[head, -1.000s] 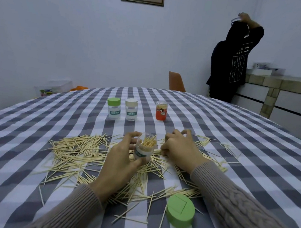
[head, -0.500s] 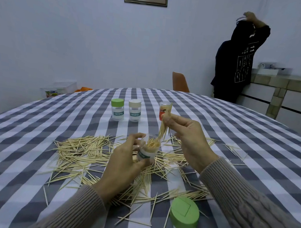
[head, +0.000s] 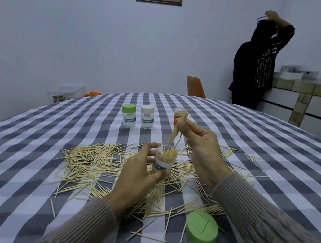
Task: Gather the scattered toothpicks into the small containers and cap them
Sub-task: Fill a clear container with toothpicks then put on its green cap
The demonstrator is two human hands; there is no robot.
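Toothpicks (head: 99,162) lie strewn over the checked tablecloth (head: 20,165), a green cap (head: 202,232) nearest the camera. An open jar (head: 164,160), part filled, is gripped upright by the left hand (head: 137,175). Directly above its mouth, a small bundle (head: 176,131) is pinched at its top by the right hand (head: 202,146), long axis near vertical, tips pointing down into the opening. Three more jars (head: 128,115) are seen beyond

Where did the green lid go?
In the head view, the green lid lies flat on the checked tablecloth, near the bottom right, beside the right sleeve and at the near edge of the scattered toothpicks.
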